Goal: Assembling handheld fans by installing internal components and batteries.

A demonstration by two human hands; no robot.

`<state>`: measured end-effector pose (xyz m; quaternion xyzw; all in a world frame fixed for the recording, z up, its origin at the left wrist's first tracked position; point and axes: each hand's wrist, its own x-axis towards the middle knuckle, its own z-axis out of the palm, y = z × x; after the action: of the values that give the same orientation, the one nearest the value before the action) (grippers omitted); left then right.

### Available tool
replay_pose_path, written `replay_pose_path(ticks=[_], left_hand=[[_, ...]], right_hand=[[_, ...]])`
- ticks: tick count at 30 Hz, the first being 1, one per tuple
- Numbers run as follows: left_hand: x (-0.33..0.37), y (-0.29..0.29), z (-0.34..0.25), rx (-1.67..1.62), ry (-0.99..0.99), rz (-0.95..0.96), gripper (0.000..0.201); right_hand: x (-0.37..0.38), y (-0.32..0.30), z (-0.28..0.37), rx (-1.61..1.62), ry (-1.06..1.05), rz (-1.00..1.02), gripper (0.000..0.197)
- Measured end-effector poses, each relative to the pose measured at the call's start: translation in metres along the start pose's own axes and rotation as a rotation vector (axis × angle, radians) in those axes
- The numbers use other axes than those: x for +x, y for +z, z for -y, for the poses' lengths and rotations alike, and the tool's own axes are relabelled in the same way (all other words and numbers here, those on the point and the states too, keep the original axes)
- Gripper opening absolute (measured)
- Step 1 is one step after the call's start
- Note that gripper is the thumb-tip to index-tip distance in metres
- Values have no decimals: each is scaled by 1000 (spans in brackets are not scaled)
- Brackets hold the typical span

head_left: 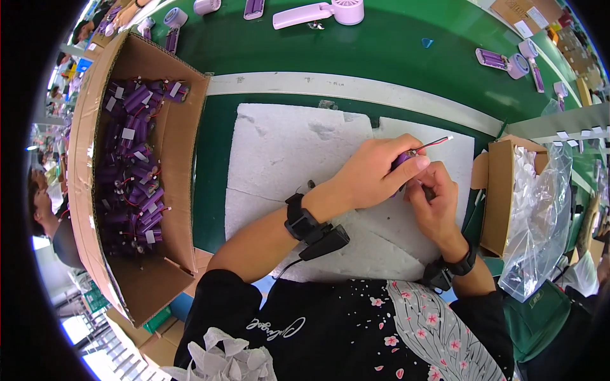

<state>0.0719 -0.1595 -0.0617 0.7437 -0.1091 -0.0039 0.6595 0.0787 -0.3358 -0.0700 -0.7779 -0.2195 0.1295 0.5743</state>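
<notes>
A purple battery cell [403,159] is gripped in my left hand [375,171], over the white foam sheets. Its red and black wires [435,143] stick out to the upper right and end in a small white plug [450,138]. My right hand [436,195] is closed, thumb and fingers pinched together beside the lower end of the cell. What those fingers hold, if anything, is hidden. Under both hands lie the foam sheets [286,152]. Dark straps with small devices sit on both my wrists.
At left, a deep cardboard box [181,140] holds several purple battery cells [136,136] with wires. A smaller box [499,190] with clear plastic bags stands right. Beyond a pale rail [356,89], a green belt [394,38] carries purple handheld fans [348,11]. White scraps [225,359] lie near my lap.
</notes>
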Motion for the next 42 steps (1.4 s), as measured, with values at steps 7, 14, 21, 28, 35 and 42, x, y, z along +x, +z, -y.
replay_pose_path(ticks=[7, 14, 21, 28, 35, 42], left_hand=[[0, -1, 1, 11, 12, 7, 36], [0, 1, 5, 44, 72, -34, 35], [0, 2, 7, 36, 90, -57, 34], [1, -2, 2, 72, 86, -39, 34], [1, 0, 6, 95, 112, -82, 34], [1, 0, 5, 88, 117, -92, 34]], right_hand=[[1, 1, 1, 17, -22, -8, 16], [2, 1, 4, 12, 35, -40, 20], [2, 1, 2, -24, 54, -30, 21], [2, 3, 2, 32, 32, -73, 16], [1, 0, -1, 65, -16, -57, 10], [1, -1, 1, 59, -11, -51, 9]])
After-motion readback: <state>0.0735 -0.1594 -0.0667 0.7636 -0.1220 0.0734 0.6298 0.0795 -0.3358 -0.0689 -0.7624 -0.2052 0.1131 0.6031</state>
